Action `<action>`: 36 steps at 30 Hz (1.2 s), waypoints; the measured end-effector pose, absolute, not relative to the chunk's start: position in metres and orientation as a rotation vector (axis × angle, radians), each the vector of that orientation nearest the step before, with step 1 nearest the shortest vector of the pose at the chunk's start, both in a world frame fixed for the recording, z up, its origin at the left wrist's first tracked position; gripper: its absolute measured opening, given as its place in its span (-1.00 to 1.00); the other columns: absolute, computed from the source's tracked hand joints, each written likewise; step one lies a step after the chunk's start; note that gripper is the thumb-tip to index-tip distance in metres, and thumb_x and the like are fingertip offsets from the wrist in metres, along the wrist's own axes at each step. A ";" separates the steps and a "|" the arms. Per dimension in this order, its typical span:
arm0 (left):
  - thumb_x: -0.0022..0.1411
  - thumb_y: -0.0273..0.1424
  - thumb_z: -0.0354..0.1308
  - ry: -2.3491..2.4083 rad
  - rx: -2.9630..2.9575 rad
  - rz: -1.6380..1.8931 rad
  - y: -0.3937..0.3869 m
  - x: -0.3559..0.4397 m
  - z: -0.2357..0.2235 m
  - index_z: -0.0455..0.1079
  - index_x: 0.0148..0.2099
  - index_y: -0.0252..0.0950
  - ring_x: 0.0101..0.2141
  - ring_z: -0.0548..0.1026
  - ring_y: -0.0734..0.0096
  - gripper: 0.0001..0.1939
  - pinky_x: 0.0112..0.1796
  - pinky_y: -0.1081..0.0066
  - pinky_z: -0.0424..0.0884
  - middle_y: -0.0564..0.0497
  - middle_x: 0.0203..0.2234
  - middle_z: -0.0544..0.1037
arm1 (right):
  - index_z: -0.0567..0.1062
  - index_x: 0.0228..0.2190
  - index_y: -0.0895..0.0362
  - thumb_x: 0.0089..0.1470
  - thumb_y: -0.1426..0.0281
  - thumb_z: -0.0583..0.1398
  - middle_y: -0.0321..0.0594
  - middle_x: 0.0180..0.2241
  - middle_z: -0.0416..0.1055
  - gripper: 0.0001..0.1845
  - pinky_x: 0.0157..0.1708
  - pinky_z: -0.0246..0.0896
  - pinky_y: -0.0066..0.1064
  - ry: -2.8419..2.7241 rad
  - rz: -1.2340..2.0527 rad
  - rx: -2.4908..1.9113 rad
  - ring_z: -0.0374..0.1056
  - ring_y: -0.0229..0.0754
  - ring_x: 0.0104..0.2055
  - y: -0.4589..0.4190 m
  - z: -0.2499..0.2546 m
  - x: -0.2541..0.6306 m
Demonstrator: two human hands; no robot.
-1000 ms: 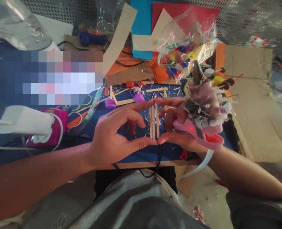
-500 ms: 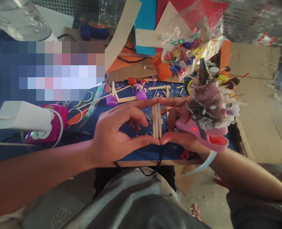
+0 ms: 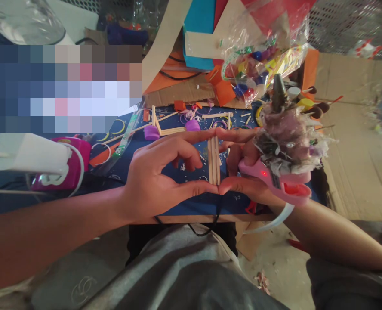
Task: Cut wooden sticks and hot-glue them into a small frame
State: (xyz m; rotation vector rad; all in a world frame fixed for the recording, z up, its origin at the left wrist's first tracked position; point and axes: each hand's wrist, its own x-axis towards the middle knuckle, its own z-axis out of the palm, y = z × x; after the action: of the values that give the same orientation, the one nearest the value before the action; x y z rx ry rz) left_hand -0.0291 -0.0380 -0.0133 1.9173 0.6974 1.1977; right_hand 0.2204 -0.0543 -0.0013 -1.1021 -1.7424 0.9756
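Observation:
Three wooden sticks [image 3: 214, 161] stand side by side between my fingertips, with narrow gaps along them. My left hand [image 3: 155, 172] pinches their ends between thumb and forefinger, its other fingers curled clear. From the opposite side, the thumb and forefinger of my right hand [image 3: 242, 157] press the same ends. A pink hot glue gun [image 3: 258, 169], caked in grey, stringy glue, is held in my right hand's other fingers. Its dark nozzle points away from me and a small red light shows. A whitish glue stick [image 3: 279, 219] curves out of its back end.
Behind the sticks lies a stick frame with purple caps [image 3: 192, 125]. Wood scraps and cut rings litter the blue tabletop [image 3: 181, 200]. A white plug [image 3: 20, 150] sits in a magenta power strip at left. Cardboard [image 3: 355, 150] lies at right; a clear bag [image 3: 265, 51] stands behind.
Both hands keep their hold on the sticks and glue gun. The sticks have turned slightly. The view has shifted a little.

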 end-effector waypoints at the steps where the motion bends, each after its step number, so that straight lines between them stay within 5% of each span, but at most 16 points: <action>1: 0.17 -0.10 0.65 0.692 1.914 1.197 -0.038 -0.029 -0.013 0.48 -0.19 -0.14 0.00 0.77 0.06 -0.57 -0.03 -0.01 0.72 -0.08 0.24 0.71 | 0.57 -0.40 -0.06 -0.20 0.16 0.72 -0.32 -0.03 0.73 -0.50 -0.04 0.71 0.01 -1.744 0.971 -1.108 0.66 -0.01 -0.18 -0.054 -0.001 0.221; 6: 0.15 -0.11 0.66 0.664 1.881 1.225 -0.037 -0.027 -0.016 0.50 -0.19 -0.12 0.01 0.77 0.03 -0.58 0.00 -0.03 0.72 -0.06 0.21 0.72 | 0.64 -0.25 -0.11 -0.17 0.10 0.70 -0.34 -0.23 0.71 -0.48 -0.22 0.70 -0.03 -1.731 0.981 -1.144 0.57 -0.09 -0.38 -0.054 0.002 0.219; 10: 0.12 -0.10 0.67 0.661 1.864 1.221 -0.036 -0.027 -0.017 0.53 -0.18 -0.12 0.03 0.77 -0.01 -0.57 0.05 -0.07 0.71 -0.07 0.22 0.72 | 0.47 -0.52 -0.02 -0.13 0.16 0.70 -0.31 0.10 0.72 -0.47 -0.31 0.67 -0.08 -1.723 0.969 -1.046 0.64 -0.04 -0.22 -0.055 0.005 0.217; 12: 0.13 -0.11 0.67 0.656 1.885 1.217 -0.036 -0.028 -0.016 0.56 -0.15 -0.10 0.04 0.77 -0.01 -0.59 0.04 -0.06 0.72 -0.06 0.23 0.71 | 0.47 -0.51 -0.02 -0.14 0.19 0.70 -0.33 0.12 0.71 -0.47 -0.28 0.68 -0.08 -1.717 0.968 -1.057 0.64 -0.05 -0.22 -0.055 0.004 0.218; 17: 0.13 -0.14 0.68 0.635 1.945 1.195 -0.033 -0.030 -0.015 0.62 -0.07 -0.07 0.09 0.76 -0.02 -0.59 -0.02 0.01 0.75 -0.06 0.25 0.70 | 0.65 -0.20 -0.11 -0.30 0.18 0.75 -0.30 -0.05 0.72 -0.37 -0.18 0.71 -0.03 -1.732 0.957 -1.174 0.63 -0.02 -0.23 -0.055 0.000 0.220; 23: 0.13 -0.19 0.67 0.601 1.951 1.210 -0.034 -0.030 -0.014 0.66 -0.01 -0.07 0.13 0.75 -0.02 -0.58 0.04 0.03 0.76 -0.07 0.24 0.71 | 0.70 0.04 -0.19 -0.21 0.19 0.72 -0.39 -0.39 0.60 -0.26 -0.26 0.67 -0.10 -1.749 0.958 -1.158 0.62 -0.01 -0.27 -0.057 0.000 0.223; 36: 0.12 -0.14 0.67 0.610 1.962 1.214 -0.033 -0.030 -0.014 0.70 -0.06 -0.03 0.03 0.79 -0.07 -0.63 0.09 -0.11 0.78 -0.06 0.23 0.72 | 0.70 -0.11 -0.18 -0.27 0.08 0.73 -0.28 -0.27 0.67 -0.33 -0.23 0.67 -0.04 -1.739 0.864 -1.232 0.64 0.11 -0.10 -0.060 -0.001 0.227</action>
State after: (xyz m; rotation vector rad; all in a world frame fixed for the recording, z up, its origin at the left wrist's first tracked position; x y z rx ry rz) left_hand -0.0303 -0.0326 -0.0140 1.9623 0.6099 1.2139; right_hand 0.2265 -0.0598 -0.0011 -1.2325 -1.7393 0.8644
